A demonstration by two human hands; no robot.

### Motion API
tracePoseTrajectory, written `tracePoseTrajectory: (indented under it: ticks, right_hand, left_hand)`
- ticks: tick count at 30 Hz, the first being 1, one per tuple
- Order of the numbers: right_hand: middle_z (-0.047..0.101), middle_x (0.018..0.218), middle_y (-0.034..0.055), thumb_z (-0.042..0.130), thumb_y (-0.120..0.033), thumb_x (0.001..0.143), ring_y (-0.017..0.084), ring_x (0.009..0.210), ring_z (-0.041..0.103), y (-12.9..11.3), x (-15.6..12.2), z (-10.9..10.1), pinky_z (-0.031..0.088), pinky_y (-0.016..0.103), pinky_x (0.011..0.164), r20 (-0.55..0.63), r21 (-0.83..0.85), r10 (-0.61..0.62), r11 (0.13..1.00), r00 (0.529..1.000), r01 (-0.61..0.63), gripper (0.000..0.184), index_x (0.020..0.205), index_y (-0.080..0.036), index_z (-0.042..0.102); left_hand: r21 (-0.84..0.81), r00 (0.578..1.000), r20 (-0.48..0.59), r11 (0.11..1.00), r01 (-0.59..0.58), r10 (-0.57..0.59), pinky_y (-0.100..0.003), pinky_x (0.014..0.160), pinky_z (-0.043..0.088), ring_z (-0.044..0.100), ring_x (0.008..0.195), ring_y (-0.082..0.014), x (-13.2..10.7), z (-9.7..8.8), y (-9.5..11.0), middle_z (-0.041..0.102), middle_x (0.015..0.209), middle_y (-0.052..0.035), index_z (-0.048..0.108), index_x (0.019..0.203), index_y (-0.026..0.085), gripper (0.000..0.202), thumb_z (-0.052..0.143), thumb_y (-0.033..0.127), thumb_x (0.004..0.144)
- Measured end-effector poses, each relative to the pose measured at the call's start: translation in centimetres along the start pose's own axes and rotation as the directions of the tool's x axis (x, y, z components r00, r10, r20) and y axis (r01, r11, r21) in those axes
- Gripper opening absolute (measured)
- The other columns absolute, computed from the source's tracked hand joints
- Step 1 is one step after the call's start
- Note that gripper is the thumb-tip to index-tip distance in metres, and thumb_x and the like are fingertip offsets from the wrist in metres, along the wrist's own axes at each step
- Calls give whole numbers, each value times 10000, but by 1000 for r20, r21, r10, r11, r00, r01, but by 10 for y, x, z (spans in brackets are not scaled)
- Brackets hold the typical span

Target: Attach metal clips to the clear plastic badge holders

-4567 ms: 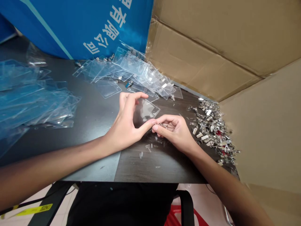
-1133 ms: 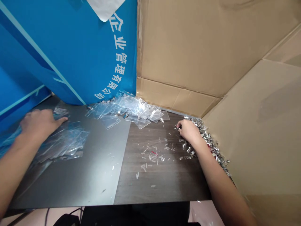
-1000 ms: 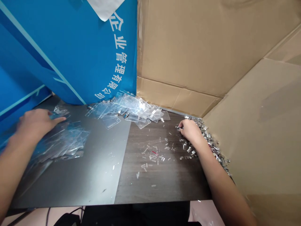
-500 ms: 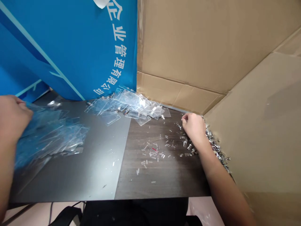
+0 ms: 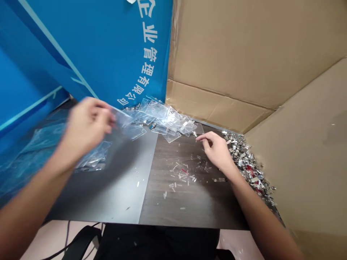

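Raised over the left side of the table, my left hand (image 5: pixel 90 121) pinches a clear plastic card sleeve (image 5: pixel 120 116), blurred by motion. Low over the table on the right, my right hand (image 5: pixel 215 148) has its index finger stretched left, thumb apart from it, and nothing visible between them. Its fingertip is close to a small metal clip (image 5: pixel 195 134) at the edge of a heap of clear card sleeves (image 5: pixel 155 110). Beside the right wrist spreads a pile of shiny metal clips (image 5: pixel 244 155). More bluish-looking clear sleeves (image 5: pixel 93 157) lie stacked beneath my left arm, partly hidden.
Small clear plastic bits (image 5: pixel 187 177) and a red sliver are scattered over the dark wood-look part of the table (image 5: pixel 168 213). Cardboard walls (image 5: pixel 225 47) close off the back and right. A blue printed panel (image 5: pixel 108 43) stands at the back left.
My left hand has moved right, from the stacked sleeves, and now carries one sleeve. My right hand has moved left from the clip pile, its fingers opening from a pinch. The view has shifted slightly.
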State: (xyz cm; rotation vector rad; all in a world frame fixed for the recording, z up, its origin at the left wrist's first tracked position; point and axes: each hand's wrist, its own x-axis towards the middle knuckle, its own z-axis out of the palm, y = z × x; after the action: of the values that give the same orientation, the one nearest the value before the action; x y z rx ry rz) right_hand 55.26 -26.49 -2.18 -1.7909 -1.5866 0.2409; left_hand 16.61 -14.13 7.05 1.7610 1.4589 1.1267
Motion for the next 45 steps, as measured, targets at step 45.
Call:
tracePoseTrajectory:
  ticks: [45]
  right_hand:
    - [837, 878, 25, 836, -248, 1017, 238, 749, 770, -17, -41, 39, 652, 443, 706, -236, 99, -662, 712, 711, 695, 80, 1006, -327, 846]
  left_hand:
    - [-464, 636, 759, 802, 376, 141, -373, 903, 581, 714, 1048, -223, -89, 151, -10, 744, 1062, -67, 655, 981, 211, 300, 892, 331, 840]
